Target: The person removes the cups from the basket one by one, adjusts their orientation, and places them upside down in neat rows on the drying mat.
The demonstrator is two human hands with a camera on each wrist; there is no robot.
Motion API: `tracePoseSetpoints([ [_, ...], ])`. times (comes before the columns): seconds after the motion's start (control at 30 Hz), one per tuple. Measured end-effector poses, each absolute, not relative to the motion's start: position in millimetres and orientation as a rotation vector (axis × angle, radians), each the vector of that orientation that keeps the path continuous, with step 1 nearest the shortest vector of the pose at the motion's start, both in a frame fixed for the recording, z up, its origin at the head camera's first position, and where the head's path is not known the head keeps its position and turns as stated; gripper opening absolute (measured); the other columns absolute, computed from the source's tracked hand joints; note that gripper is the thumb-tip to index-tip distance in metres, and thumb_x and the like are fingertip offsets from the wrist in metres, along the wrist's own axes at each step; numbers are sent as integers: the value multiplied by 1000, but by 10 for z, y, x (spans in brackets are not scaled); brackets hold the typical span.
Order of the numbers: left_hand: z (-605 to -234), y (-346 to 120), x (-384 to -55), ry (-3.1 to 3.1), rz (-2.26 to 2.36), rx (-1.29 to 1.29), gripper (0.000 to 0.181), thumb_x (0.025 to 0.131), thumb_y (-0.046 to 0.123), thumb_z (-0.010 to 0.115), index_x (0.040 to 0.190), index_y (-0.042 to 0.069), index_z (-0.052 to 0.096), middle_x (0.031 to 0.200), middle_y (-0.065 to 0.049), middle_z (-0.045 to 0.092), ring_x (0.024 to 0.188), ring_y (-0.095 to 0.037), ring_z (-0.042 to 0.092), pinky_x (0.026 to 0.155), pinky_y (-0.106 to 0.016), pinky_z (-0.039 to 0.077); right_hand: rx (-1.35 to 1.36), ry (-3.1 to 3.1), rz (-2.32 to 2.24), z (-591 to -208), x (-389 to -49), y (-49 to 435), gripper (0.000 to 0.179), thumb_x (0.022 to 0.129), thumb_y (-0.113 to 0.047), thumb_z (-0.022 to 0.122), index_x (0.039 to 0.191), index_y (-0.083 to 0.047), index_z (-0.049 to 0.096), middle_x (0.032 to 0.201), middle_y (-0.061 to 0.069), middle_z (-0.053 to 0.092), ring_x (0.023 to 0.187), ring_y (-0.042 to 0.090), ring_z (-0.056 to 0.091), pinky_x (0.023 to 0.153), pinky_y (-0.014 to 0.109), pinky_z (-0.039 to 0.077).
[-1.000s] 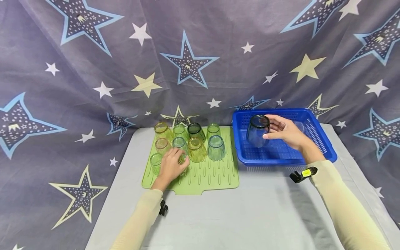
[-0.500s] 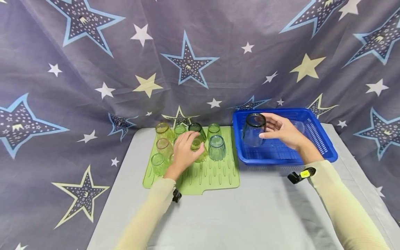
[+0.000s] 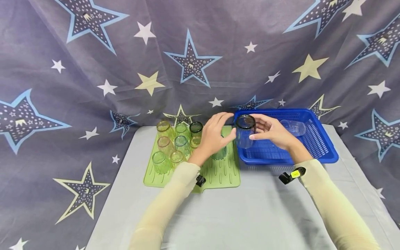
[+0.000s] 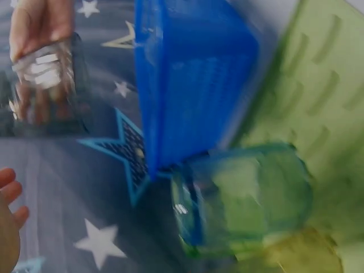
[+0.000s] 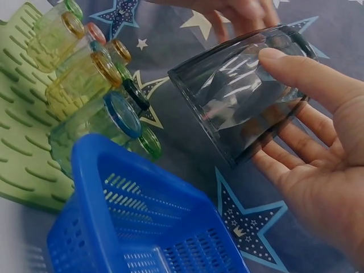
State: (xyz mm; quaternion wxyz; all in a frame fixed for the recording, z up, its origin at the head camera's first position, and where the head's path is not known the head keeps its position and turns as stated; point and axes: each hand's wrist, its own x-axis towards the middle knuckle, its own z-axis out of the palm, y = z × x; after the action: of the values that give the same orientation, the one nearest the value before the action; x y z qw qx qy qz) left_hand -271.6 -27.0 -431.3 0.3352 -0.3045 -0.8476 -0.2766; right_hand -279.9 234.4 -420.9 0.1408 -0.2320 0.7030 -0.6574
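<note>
My right hand (image 3: 275, 133) grips a dark smoky glass tumbler (image 3: 245, 135) by its side, thumb across the front, over the left end of the blue basket (image 3: 281, 161). From the left, my left hand (image 3: 214, 135) reaches toward that tumbler with fingers spread and holds nothing; a gap separates them in the left wrist view, where the fingers (image 4: 11, 193) show at the left edge. Beneath the left hand, a blue-tinted glass (image 3: 220, 153) stands on the green drying mat (image 3: 223, 178), partly hidden. The right wrist view shows the tumbler (image 5: 239, 91) tilted across the palm.
Several coloured glasses, among them a green one (image 3: 160, 162), an amber one (image 3: 176, 158) and a pink one (image 3: 165, 146), stand in rows on the mat's left and back. A clear glass (image 3: 293, 127) lies in the basket. A starry curtain (image 3: 193, 21) hangs behind the table.
My left hand has moved right from the glasses at the mat's left to beside the dark tumbler. The right hand has shifted left with the tumbler, uncovering the clear glass.
</note>
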Motion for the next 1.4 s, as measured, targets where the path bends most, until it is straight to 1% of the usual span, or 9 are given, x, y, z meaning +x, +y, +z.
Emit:
tracePoseSetpoints([
  [0.3, -4140, 88, -2723, -2282, -718, -889, 47, 94, 37, 63, 136, 15, 63, 132, -5, 65, 126, -20, 60, 104, -33, 52, -649, 2035, -1845, -4231, -2790, 2253, 75, 88, 4, 73, 155, -4, 38, 144, 2, 56, 126, 8, 59, 105, 15, 46],
  [0.53, -4085, 237, -2745, -2340, -666, -861, 48, 94, 40, 63, 136, 16, 64, 131, -2, 66, 125, -18, 61, 100, -31, 54, -683, 1998, -1854, -4246, -2784, 2192, 81, 88, 8, 70, 158, 0, 31, 138, 0, 57, 111, 9, 64, 86, 25, 59],
  [0.63, -4084, 276, -2752, -2330, -644, -855, 45, 94, 40, 63, 131, 16, 67, 127, -2, 69, 121, -18, 63, 96, -30, 56, -690, 2007, -1854, -4262, -2788, 2186, 82, 88, 10, 68, 159, 0, 28, 151, 7, 50, 112, 7, 62, 85, 25, 59],
  [0.73, -4103, 293, -2756, -2311, -622, -835, 39, 94, 36, 64, 126, 15, 70, 121, -1, 71, 117, -17, 64, 93, -29, 57, -691, 2017, -1853, -4272, -2792, 2183, 83, 89, 10, 66, 160, -2, 26, 162, 16, 36, 113, 6, 59, 85, 23, 58],
  [0.8, -4122, 297, -2761, -2295, -613, -820, 33, 94, 33, 64, 121, 15, 73, 118, 0, 72, 114, -17, 66, 92, -29, 57, -686, 2031, -1845, -4273, -2794, 2179, 83, 89, 9, 67, 161, -4, 27, 165, 19, 30, 116, 6, 57, 87, 22, 56],
  [0.97, -4167, 308, -2773, -2246, -605, -776, 22, 96, 27, 63, 109, 15, 76, 108, 0, 74, 102, -16, 69, 86, -27, 58, -682, 2028, -1859, -4273, -2789, 2156, 75, 88, 6, 71, 155, -2, 38, 158, 11, 43, 126, 6, 56, 96, 21, 54],
  [1.1, -4195, 312, -2781, -2215, -631, -751, 19, 96, 23, 62, 103, 13, 77, 104, -1, 76, 95, -17, 70, 81, -27, 59, -703, 2000, -1886, -4287, -2785, 2138, 64, 88, 6, 72, 146, 2, 46, 145, 0, 55, 124, 9, 60, 96, 23, 55],
  [1.17, -4196, 311, -2784, -2203, -646, -751, 19, 96, 22, 63, 101, 12, 78, 103, -2, 76, 94, -17, 70, 80, -27, 60, -700, 1993, -1888, -4296, -2793, 2136, 67, 88, 6, 72, 149, -1, 44, 141, -4, 57, 124, 11, 61, 97, 24, 55],
  [1.4, -4185, 294, -2790, -2186, -675, -781, 19, 93, 20, 65, 100, 9, 79, 100, -6, 78, 91, -20, 73, 79, -31, 61, -720, 2001, -1835, -4273, -2846, 2160, 75, 87, 4, 74, 154, -1, 40, 138, 3, 61, 124, 13, 61, 102, 24, 53],
])
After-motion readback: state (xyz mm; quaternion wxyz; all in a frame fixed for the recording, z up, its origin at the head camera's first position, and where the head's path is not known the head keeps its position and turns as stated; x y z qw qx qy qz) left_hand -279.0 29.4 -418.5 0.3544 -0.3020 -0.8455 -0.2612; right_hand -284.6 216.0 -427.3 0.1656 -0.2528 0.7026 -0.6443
